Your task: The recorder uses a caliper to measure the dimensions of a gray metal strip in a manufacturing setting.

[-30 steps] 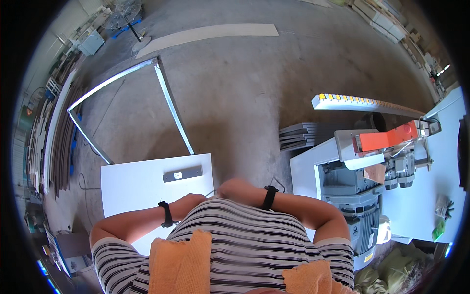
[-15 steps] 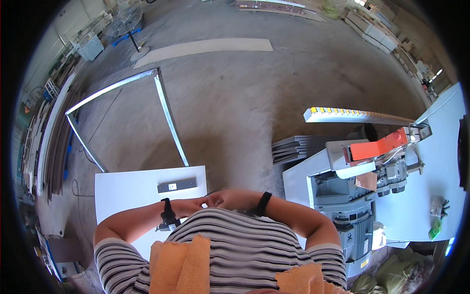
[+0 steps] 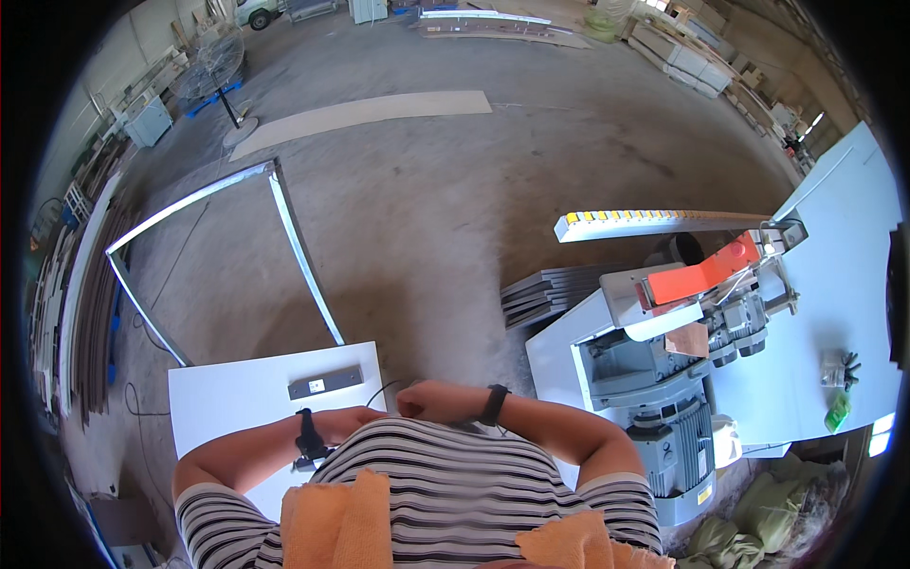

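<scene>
Both my hands are close to my body, in front of my striped shirt [image 3: 445, 474]. My right hand [image 3: 425, 400] has its fingers curled closed, and what they hold, if anything, is hidden. My left hand [image 3: 353, 418] is nearest the near edge of the white board [image 3: 223, 394], its fingers mostly hidden by the shirt. A thin dark cable [image 3: 382, 390] curves between the board and my hands. On the board lies a dark grey bar-shaped piece [image 3: 325, 382] with a small white label. Each wrist wears a black band.
To the right stands a machine with a grey motor [image 3: 668, 446], a red guard [image 3: 703, 273] and a long rail [image 3: 654, 224] with yellow marks. Stacked grey panels [image 3: 550, 292] lie beside it. A metal frame [image 3: 305, 251] adjoins the white board. Farther off are a fan [image 3: 227, 104] and a flat strip [image 3: 370, 118].
My hands, together before, are now slightly apart, the right one more plainly curled. The whole view has shifted, so the board and the machine appear farther left.
</scene>
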Action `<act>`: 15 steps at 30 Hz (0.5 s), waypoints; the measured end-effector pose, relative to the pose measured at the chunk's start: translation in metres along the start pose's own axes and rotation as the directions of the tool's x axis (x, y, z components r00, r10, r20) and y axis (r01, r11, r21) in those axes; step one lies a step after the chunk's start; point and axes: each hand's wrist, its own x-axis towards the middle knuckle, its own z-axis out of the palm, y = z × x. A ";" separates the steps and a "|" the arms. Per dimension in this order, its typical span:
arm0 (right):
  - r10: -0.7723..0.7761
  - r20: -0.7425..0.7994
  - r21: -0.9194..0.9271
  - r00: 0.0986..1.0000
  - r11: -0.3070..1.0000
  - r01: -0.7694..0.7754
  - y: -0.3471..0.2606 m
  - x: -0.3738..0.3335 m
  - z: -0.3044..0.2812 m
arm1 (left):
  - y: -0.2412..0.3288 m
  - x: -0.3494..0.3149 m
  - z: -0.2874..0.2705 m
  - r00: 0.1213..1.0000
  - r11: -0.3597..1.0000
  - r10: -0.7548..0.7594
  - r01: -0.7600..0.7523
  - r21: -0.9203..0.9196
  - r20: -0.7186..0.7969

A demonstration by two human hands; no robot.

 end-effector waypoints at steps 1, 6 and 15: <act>0.009 0.019 0.032 1.000 0.999 -0.009 0.001 0.001 0.000 | -0.025 0.003 -0.008 0.996 0.928 0.013 0.021 -0.372 0.090; -0.096 -0.131 -0.065 0.987 0.994 0.088 0.043 -0.030 -0.057 | -0.029 -0.008 -0.057 0.935 0.921 0.307 -0.245 -0.302 0.177; -0.538 -0.591 0.018 0.601 0.736 0.677 -0.186 -0.088 -0.212 | 0.103 0.195 -0.025 0.915 0.843 0.399 -0.390 0.370 0.055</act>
